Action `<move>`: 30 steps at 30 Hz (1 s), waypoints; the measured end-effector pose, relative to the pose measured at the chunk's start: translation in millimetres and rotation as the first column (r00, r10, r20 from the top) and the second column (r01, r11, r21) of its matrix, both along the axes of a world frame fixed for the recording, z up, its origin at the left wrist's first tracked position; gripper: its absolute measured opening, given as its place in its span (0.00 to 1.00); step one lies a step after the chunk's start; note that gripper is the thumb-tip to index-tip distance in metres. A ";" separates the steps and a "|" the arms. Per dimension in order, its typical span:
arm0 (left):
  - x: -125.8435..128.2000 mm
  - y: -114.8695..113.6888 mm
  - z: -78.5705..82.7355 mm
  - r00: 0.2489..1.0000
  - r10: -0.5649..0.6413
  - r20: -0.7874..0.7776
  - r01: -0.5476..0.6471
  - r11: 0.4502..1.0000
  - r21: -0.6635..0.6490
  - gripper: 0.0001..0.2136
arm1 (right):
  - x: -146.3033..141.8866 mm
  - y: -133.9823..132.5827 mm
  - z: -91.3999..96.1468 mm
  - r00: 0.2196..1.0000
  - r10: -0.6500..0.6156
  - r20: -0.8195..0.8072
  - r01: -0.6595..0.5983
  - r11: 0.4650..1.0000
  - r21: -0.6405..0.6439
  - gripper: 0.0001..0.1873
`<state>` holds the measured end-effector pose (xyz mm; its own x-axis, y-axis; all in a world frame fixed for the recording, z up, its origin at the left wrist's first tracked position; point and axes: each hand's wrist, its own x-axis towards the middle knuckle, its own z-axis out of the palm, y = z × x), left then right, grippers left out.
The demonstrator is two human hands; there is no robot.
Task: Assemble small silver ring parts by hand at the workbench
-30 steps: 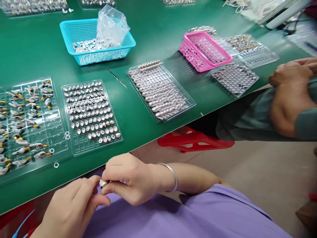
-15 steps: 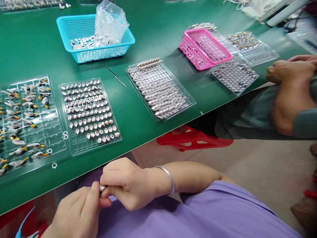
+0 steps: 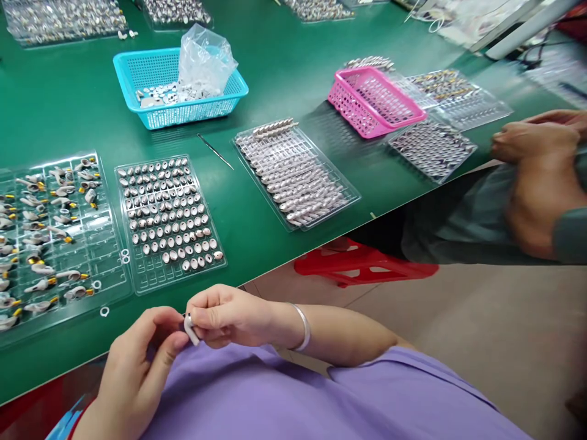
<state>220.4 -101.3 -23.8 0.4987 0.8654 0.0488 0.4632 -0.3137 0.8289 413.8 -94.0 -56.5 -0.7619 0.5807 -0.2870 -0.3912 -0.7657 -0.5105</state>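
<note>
Green table edge just beyond hands with apparent earbud shell

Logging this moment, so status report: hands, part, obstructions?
Right hand pinching curved white piece. Left hand close, contact unclear. No obstruction seen around piece.

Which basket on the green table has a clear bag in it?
The blue basket, at left: the clear bag rises above its rim, while the pink basket shows no bag.
</note>
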 end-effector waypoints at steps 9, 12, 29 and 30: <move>-1.8 6.7 0.3 0.997 -0.066 -0.028 0.071 0.932 0.356 0.08 | -0.1 0.9 -0.8 0.992 0.102 -0.072 -0.111 0.985 -0.131 0.24; -0.2 7.7 1.0 0.997 -0.075 -0.013 0.075 0.934 0.348 0.06 | -0.1 -0.4 -2.7 0.991 0.117 -0.066 -0.125 0.983 -0.137 0.23; -8.5 -2.0 -9.6 0.994 0.089 0.064 -0.101 0.971 0.215 0.04 | -3.7 -14.7 2.0 0.861 -0.434 0.267 0.155 0.722 0.674 0.22; -9.6 -2.4 -10.8 0.992 0.101 0.069 -0.112 0.978 0.175 0.04 | -3.4 -15.2 0.9 0.830 -0.497 0.253 0.138 0.623 0.770 0.21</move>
<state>210.8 -103.8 -34.6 0.3957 0.8881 0.2339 0.4534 -0.4104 0.7912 410.4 -109.1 -55.7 -0.3975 0.9135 0.0862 -0.1551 0.0257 -0.9876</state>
